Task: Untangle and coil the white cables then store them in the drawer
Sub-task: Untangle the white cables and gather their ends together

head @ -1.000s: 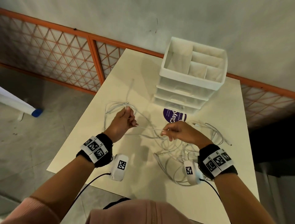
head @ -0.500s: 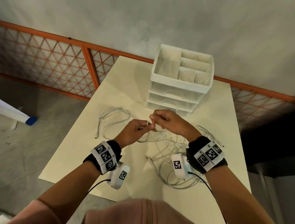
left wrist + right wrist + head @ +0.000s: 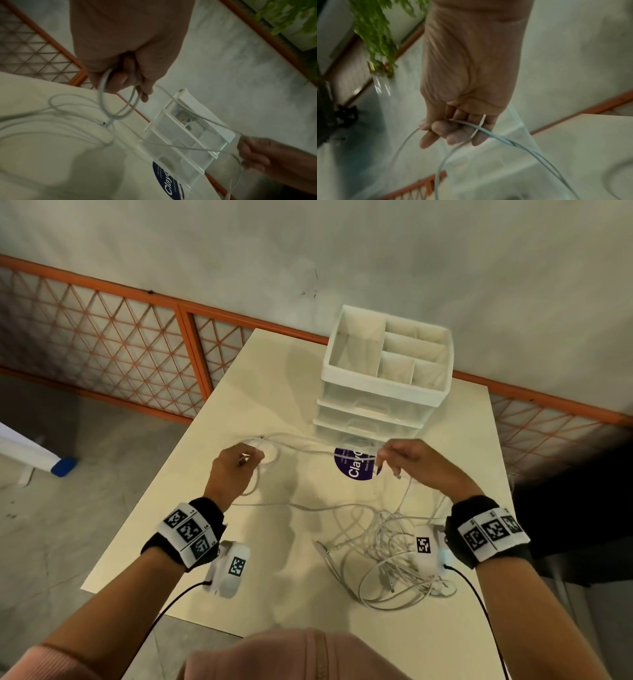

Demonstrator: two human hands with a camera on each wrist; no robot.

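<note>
A white cable (image 3: 301, 448) stretches in the air between my two hands above the table. My left hand (image 3: 236, 470) grips a small loop of it (image 3: 118, 102), with a connector end (image 3: 103, 123) hanging just below. My right hand (image 3: 407, 463) pinches the same cable (image 3: 471, 125) in curled fingers, in front of the drawer unit. A tangled heap of white cables (image 3: 387, 553) lies on the table under my right wrist. The white drawer unit (image 3: 376, 405) stands at the back of the table, its drawers closed.
The cream table (image 3: 274, 378) carries a round purple sticker (image 3: 354, 469) in front of the drawers. An orange mesh fence (image 3: 102, 344) runs behind the table along a grey wall. A white and blue object (image 3: 61, 465) lies on the floor at left.
Half a second ago my hands met near the table's middle. They have drawn apart, left hand to the left and right hand to the right, pulling a length of cable taut between them.
</note>
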